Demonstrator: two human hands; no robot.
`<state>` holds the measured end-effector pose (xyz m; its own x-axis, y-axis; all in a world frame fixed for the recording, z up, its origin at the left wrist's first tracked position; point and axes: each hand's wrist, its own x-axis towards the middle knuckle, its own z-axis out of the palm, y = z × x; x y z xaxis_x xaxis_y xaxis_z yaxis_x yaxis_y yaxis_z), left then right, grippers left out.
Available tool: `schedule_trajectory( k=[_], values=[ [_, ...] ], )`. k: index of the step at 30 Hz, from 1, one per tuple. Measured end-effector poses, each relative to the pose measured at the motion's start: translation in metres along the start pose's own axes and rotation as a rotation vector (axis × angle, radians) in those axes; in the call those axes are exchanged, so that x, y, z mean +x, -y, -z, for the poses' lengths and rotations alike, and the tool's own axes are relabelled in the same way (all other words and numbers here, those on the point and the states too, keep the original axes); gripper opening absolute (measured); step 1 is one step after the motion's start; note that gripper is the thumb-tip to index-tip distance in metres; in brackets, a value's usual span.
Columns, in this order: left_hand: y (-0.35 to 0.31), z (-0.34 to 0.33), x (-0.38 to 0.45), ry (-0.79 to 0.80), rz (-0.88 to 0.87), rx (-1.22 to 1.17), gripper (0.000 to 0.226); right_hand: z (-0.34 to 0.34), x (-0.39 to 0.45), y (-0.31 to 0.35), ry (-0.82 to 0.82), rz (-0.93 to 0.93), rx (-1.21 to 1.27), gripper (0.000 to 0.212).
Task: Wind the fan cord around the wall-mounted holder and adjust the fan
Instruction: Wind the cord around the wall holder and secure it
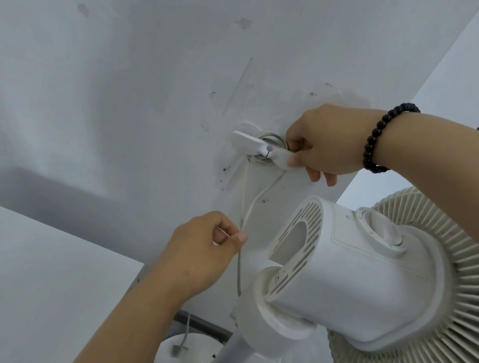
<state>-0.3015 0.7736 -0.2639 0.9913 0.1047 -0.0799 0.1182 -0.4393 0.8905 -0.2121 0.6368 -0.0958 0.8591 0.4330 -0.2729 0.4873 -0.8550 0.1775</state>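
**Cord half wound on the wall holder**

Against the white wall, at about ten o'clock from the fan's motor housing, one white wall-mounted holder (258, 148) carries several pale turns of cord coiled behind its flat cross-arm. The fan cord (251, 207) is thin, off-white and slightly grubby; two strands drop from the holder toward six o'clock, meeting at the lower hand and running on down behind the fan neck.

Two hands are in view, well apart. The right hand (323, 146), with one black bead bracelet (376, 139) on its wrist, has its fingers curled round the three o'clock end of the holder's arm. The left hand (208, 247), at six o'clock from the holder, pinches the cord between thumb and forefinger.

One fan (374, 276) fills the four o'clock part of the view: white, dust-flecked, with a slotted rear housing, a ribbed grille, a round knob on top, a grey pole and a round base below.
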Motion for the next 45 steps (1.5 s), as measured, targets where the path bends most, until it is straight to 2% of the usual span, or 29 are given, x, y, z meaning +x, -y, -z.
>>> schedule_trajectory(
  k=[4,7,10,13,16,18,22,26,30,35,38,41,45],
  values=[
    [-0.002,0.016,0.002,-0.142,-0.024,0.049,0.019,-0.001,0.0,0.001,0.004,-0.003,-0.001,0.031],
    [-0.007,0.038,0.012,-0.293,-0.001,-0.051,0.023,-0.002,0.0,0.003,0.004,0.01,0.01,0.03],
    [-0.016,0.049,0.029,-0.343,0.114,-0.229,0.026,0.0,-0.001,0.001,-0.012,0.011,0.02,0.035],
    [-0.02,0.044,0.038,-0.193,0.275,-0.755,0.022,0.003,-0.002,-0.002,-0.015,0.007,0.016,0.034],
    [-0.019,0.046,0.044,0.042,0.305,-1.33,0.02,0.002,-0.001,-0.001,-0.016,0.011,0.002,0.033],
    [-0.022,0.051,0.046,0.14,0.251,-1.54,0.015,0.001,-0.001,-0.003,-0.019,0.011,-0.002,0.033],
    [-0.032,0.058,0.038,0.215,0.049,-1.703,0.051,0.002,-0.001,-0.004,-0.032,0.002,-0.016,0.036],
    [-0.046,0.058,0.027,0.191,-0.099,-1.616,0.066,0.002,-0.001,-0.002,-0.041,0.004,-0.014,0.036],
    [-0.049,0.052,0.027,0.193,-0.134,-1.439,0.058,-0.001,-0.002,-0.003,-0.048,0.005,0.008,0.037],
    [-0.054,0.044,0.024,0.233,-0.174,-1.367,0.048,-0.001,-0.004,-0.004,-0.043,0.002,0.021,0.037],
    [-0.064,0.035,0.023,0.173,-0.201,-1.052,0.041,0.0,-0.004,-0.003,-0.041,-0.007,0.022,0.039],
    [-0.068,0.02,0.02,0.046,-0.258,-0.591,0.061,0.0,-0.004,-0.002,-0.046,-0.027,0.09,0.049],
    [-0.068,0.01,0.017,0.006,-0.342,-0.302,0.074,0.005,-0.003,0.0,-0.146,-0.043,0.285,0.066]
  ],
)
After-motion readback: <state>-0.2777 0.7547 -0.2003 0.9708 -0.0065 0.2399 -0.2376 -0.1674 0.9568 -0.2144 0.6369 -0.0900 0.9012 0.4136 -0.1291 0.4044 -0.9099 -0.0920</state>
